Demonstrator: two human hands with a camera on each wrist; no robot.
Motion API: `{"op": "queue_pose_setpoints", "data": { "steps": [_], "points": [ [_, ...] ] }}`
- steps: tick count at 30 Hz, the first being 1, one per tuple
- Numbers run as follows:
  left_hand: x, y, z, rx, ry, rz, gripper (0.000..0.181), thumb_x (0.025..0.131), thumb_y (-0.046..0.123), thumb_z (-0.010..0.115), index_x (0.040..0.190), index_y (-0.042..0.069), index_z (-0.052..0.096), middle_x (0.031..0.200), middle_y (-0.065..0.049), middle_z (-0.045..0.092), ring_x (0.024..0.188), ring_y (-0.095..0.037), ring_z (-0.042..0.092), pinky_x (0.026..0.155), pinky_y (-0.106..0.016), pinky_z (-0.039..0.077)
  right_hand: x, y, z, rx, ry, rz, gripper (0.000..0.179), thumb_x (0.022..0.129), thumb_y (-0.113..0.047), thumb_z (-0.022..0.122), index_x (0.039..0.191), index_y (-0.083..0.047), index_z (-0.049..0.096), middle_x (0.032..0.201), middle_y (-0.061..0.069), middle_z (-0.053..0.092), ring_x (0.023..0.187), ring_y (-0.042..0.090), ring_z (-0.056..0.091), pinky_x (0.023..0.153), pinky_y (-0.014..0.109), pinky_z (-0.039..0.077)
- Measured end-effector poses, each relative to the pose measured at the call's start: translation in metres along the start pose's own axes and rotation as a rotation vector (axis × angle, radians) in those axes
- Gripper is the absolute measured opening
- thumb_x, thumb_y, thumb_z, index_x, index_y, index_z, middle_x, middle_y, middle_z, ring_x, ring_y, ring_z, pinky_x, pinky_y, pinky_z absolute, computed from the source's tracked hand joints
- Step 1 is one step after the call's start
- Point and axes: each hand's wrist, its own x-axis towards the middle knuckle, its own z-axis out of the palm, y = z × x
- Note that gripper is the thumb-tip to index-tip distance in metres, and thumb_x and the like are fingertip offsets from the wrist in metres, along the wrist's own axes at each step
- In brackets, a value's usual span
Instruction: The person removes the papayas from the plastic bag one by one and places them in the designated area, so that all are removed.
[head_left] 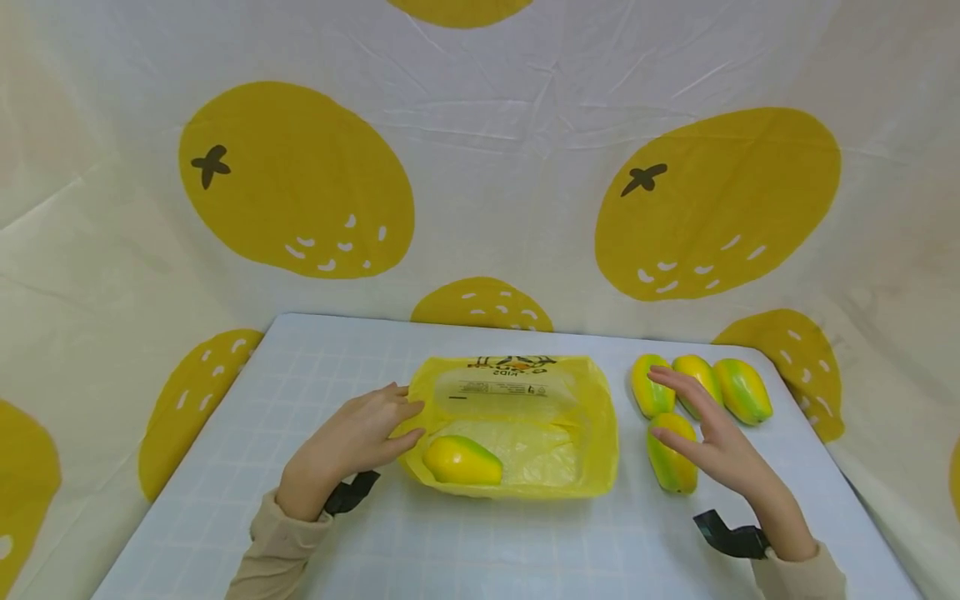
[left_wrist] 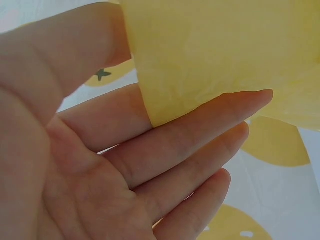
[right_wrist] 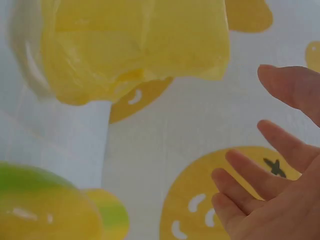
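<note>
A yellow plastic bag lies with its mouth spread open, and a yellow-green papaya rests inside near the front left. At the bag's left rim is my left hand, fingers mostly straight. In the left wrist view, the bag wall covers the thumb and index tips, while the middle finger lies outside along its edge. My right hand holds nothing, its fingers spread and thumb apart, over several papayas to the right of the bag. One papaya sits nearer the front, partly behind the thumb.
A pale checked table bears the bag and fruit. Behind it and at both sides hangs a light cloth printed with big yellow fruit. Dark straps circle both wrists below beige sleeves.
</note>
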Motion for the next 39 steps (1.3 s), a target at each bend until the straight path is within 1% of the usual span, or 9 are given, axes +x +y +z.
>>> {"op": "queue_pose_setpoints", "data": {
  "steps": [2,5,8,13,15,25,29,35,39],
  "points": [
    [0.0,0.0,0.0,-0.003,-0.001,-0.002,0.032,0.092,0.016,0.07,0.117,-0.005,0.069,0.114,-0.02,0.069,0.119,-0.044,0.057,0.093,-0.053,0.053,0.006,-0.005,-0.001,-0.003,-0.012,-0.011,0.073,0.084,-0.002,0.077,0.148,-0.017,0.045,0.153,0.007,0.041,0.14,0.001,0.028,0.106,0.008,0.021],
    [0.0,0.0,0.0,-0.002,-0.002,-0.003,0.033,0.092,0.016,0.071,0.117,-0.005,0.069,0.114,-0.02,0.069,0.119,-0.044,0.057,0.093,-0.053,0.052,0.014,-0.014,-0.002,-0.017,-0.039,-0.012,0.072,0.085,-0.006,0.077,0.148,-0.021,0.045,0.154,0.004,0.039,0.141,0.005,0.029,0.117,0.034,0.03],
    [0.0,0.001,0.0,-0.005,-0.008,-0.008,0.033,0.092,0.016,0.07,0.117,-0.005,0.069,0.115,-0.02,0.068,0.12,-0.044,0.057,0.094,-0.054,0.052,0.023,-0.023,-0.002,-0.034,-0.065,-0.029,0.068,0.087,-0.01,0.077,0.146,-0.025,0.047,0.153,0.0,0.041,0.138,0.008,0.034,0.111,0.052,0.037],
    [0.0,0.001,0.0,-0.007,-0.011,-0.009,0.033,0.092,0.017,0.07,0.117,-0.005,0.069,0.115,-0.02,0.068,0.12,-0.043,0.057,0.095,-0.054,0.052,0.042,-0.034,0.0,-0.018,-0.103,-0.16,0.06,0.088,-0.006,0.075,0.142,-0.021,0.053,0.144,0.0,0.051,0.131,0.012,0.045,0.108,0.019,0.036],
    [0.001,0.001,0.0,-0.008,-0.008,-0.003,0.033,0.092,0.016,0.07,0.117,-0.005,0.069,0.115,-0.02,0.068,0.12,-0.043,0.057,0.095,-0.054,0.052,0.05,-0.039,0.001,-0.005,-0.124,-0.209,0.056,0.088,-0.005,0.074,0.14,-0.017,0.055,0.141,-0.001,0.054,0.129,0.012,0.048,0.106,0.013,0.034],
    [0.0,-0.001,0.001,0.002,0.003,0.01,0.032,0.092,0.016,0.071,0.116,-0.005,0.069,0.112,-0.02,0.069,0.118,-0.044,0.058,0.093,-0.054,0.052,0.095,-0.063,0.019,0.015,-0.273,-0.428,0.046,0.09,-0.004,0.071,0.133,-0.016,0.06,0.131,0.004,0.062,0.122,0.019,0.056,0.104,0.028,0.044],
    [0.001,-0.001,0.001,0.001,0.008,0.014,0.032,0.091,0.016,0.071,0.115,-0.005,0.07,0.112,-0.02,0.069,0.118,-0.044,0.058,0.094,-0.054,0.052,0.112,-0.075,0.032,0.03,-0.381,-0.483,0.041,0.093,-0.006,0.068,0.132,-0.014,0.059,0.131,0.005,0.061,0.12,0.02,0.057,0.101,0.036,0.048],
    [0.001,0.001,0.001,0.002,0.0,-0.007,0.033,0.091,0.016,0.071,0.116,-0.005,0.069,0.113,-0.021,0.069,0.119,-0.044,0.058,0.093,-0.054,0.052,0.131,-0.09,0.06,-0.038,-0.574,-0.49,0.035,0.097,-0.011,0.063,0.132,-0.013,0.058,0.133,0.003,0.059,0.124,0.019,0.054,0.103,0.038,0.047],
    [0.001,0.001,0.0,0.002,-0.004,-0.017,0.033,0.091,0.017,0.071,0.116,-0.005,0.07,0.114,-0.021,0.068,0.118,-0.044,0.058,0.092,-0.054,0.053,0.136,-0.098,0.083,-0.122,-0.68,-0.439,0.036,0.096,-0.011,0.064,0.132,-0.012,0.059,0.135,0.002,0.058,0.126,0.018,0.053,0.105,0.037,0.046]
  ]
}}
